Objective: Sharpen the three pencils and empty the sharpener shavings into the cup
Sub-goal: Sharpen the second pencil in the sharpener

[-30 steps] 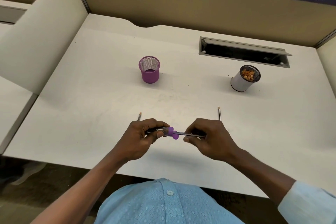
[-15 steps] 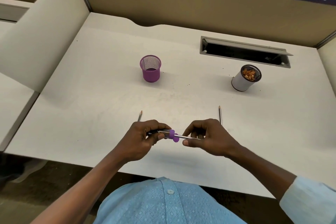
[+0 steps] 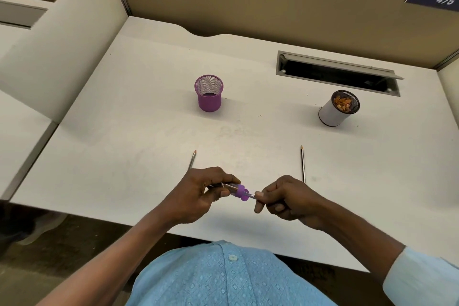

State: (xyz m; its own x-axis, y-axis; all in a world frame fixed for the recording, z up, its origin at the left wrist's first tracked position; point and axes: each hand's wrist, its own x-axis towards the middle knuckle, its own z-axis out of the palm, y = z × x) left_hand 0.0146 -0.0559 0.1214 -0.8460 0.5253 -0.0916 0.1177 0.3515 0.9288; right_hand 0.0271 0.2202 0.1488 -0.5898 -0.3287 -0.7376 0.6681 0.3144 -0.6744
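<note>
My left hand [image 3: 198, 191] grips a small sharpener [image 3: 239, 191] with a clear body and a purple cap, held above the desk's front edge. A pencil [image 3: 251, 197] is stuck into the purple end, and my right hand [image 3: 288, 200] pinches its shaft; most of it is hidden in my fingers. Two more pencils lie flat on the desk with points facing away: one [image 3: 192, 158] just behind my left hand, the other [image 3: 302, 163] behind my right hand. A white cup [image 3: 332, 113] holding orange-brown shavings stands at the right rear.
An empty purple mesh cup [image 3: 209, 93] stands at centre rear. An open cable tray slot [image 3: 337, 73] is cut into the white desk [image 3: 124, 131] behind the white cup. Partition walls close off the back and both sides. Small specks of shavings lie near the cups.
My right hand has rolled its fingers around the pencil and drawn in closer to the sharpener. The left hand holds the sharpener in nearly the same spot.
</note>
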